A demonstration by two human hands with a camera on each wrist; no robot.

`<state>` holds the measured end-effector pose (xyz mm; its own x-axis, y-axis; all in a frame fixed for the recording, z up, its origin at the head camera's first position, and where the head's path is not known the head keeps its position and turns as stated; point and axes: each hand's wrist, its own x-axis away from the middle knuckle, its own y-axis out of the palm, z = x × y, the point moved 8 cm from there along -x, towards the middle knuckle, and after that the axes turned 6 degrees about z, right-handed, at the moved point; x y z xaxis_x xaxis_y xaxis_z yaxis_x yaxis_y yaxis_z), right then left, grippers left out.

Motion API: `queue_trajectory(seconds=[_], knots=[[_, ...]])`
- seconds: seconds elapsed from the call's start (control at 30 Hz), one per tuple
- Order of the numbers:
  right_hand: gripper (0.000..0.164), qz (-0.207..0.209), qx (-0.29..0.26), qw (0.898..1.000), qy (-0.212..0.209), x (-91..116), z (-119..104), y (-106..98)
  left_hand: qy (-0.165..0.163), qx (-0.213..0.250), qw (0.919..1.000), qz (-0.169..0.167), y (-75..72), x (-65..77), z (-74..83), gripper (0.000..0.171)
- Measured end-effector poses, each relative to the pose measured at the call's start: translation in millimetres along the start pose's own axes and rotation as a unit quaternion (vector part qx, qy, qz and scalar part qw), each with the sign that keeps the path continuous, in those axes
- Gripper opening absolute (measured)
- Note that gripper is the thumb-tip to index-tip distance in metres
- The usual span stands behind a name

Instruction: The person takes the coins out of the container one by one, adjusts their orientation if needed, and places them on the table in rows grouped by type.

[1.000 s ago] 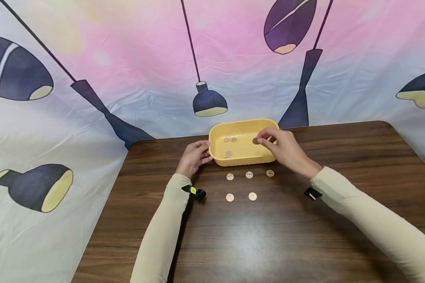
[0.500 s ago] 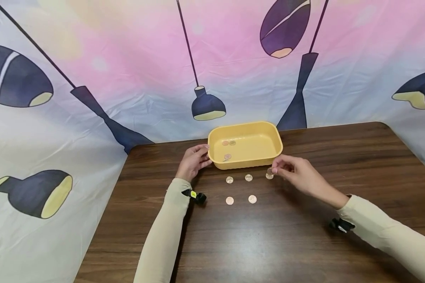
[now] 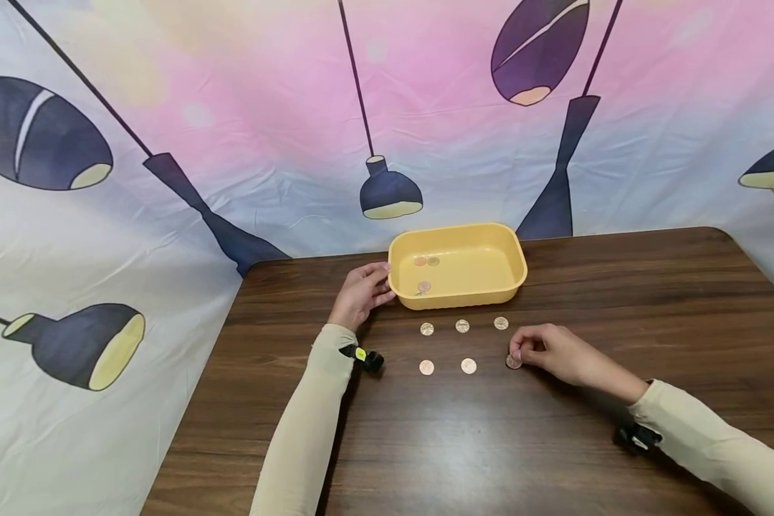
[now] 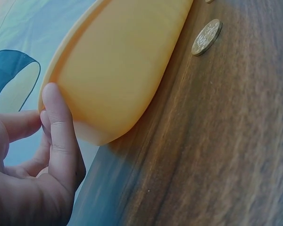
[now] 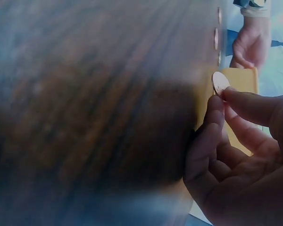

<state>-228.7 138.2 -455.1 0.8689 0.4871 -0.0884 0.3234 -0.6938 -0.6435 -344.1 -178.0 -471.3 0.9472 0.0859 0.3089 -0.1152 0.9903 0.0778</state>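
A yellow plastic tray (image 3: 459,299) stands at the table's back edge with several coins (image 3: 423,286) lying on its left side. My left hand (image 3: 359,295) pinches the tray's left end, thumb and finger on its rim in the left wrist view. Between thumb and fingertips, my right hand (image 3: 557,355) holds a coin (image 5: 220,83) low over the table, at the right end of the front row. Whether that coin touches the wood is unclear. Three coins (image 3: 462,326) form a row before the tray, and two copper-coloured coins (image 3: 468,366) lie nearer me.
The dark wood table (image 3: 426,444) ends at a printed cloth backdrop (image 3: 284,129) right behind the tray. Both wrists wear small black cameras (image 3: 373,361) on straps.
My right hand has lifted a coin out of the tray, carried it past the tray's right front corner and brought it down toward me. The left hand stays at the rim.
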Motion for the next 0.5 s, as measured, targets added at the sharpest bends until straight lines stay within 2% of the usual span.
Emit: queue_trajectory(seconds=[0.23, 0.5], knots=[[0.023, -0.010, 0.041, 0.999, 0.008, -1.8, 0.2, 5.3, -0.001, -0.006, 1.0000, -0.003, 2.0, -0.1, -0.2, 0.031], [0.020, -0.016, 0.074, 0.997, 0.026, -4.5, 3.1, 9.3, -0.004, -0.004, 1.0000, 0.000, 1.2, 1.0, 0.7, 0.029]])
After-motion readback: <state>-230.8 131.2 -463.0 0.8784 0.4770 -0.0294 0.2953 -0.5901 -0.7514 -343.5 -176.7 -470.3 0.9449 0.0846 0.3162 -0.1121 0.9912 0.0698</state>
